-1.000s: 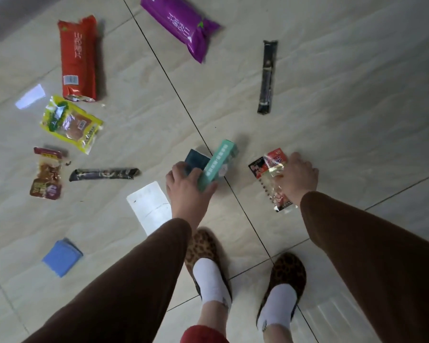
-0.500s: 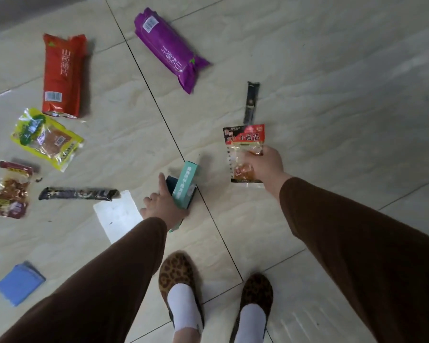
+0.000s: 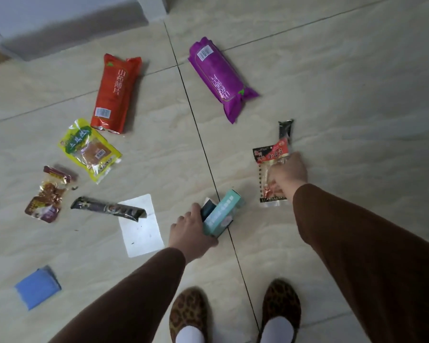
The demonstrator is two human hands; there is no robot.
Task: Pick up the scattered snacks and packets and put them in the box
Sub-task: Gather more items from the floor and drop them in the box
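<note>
The left hand [image 3: 191, 231] is grasping a small teal cardboard box [image 3: 222, 214] and a dark flat packet [image 3: 206, 209] low over the beige tiled floor [image 3: 332, 95]. The right hand [image 3: 287, 173] is pinching a clear red-topped snack pouch [image 3: 270, 169]. A long purple wrapped pack [image 3: 221, 79] and a long red-orange bag [image 3: 115, 92] are lying well apart beyond them.

Floor [image 3: 344, 100] of large glossy beige marble-effect tiles with dark grout lines [image 3: 203, 144], one running diagonally away from the viewer; pale wall base [image 3: 67, 26] along the upper left edge; soft, diffuse light throughout.
</note>
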